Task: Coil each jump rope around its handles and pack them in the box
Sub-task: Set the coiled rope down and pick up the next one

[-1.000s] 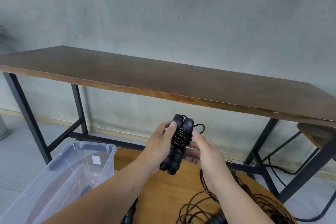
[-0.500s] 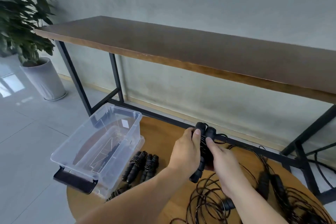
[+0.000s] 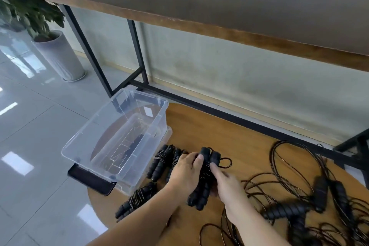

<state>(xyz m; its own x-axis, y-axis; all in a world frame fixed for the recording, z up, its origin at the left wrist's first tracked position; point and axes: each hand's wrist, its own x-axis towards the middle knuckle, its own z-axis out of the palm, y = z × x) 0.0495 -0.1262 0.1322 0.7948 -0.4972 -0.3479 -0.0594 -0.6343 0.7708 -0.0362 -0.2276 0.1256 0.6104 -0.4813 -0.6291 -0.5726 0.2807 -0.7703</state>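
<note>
Clear plastic, the box [image 3: 117, 138] sits at the counter's [image 3: 239, 146] left edge, overhanging it — we see no rope inside. Our left hand [image 3: 186, 171] and right hand [image 3: 225, 182] both clasp the coiled jump rope [image 3: 203, 179] just right of it. Finished bundles [image 3: 165, 161] lie beside the box; loose ropes [image 3: 299, 195] crowd the right — bare wood lies beyond.

black jump ropes [image 3: 201, 177], clear box [image 3: 119, 136] — black latch [image 3: 89, 180], orange-brown wooden table [image 3: 229, 132]
</note>
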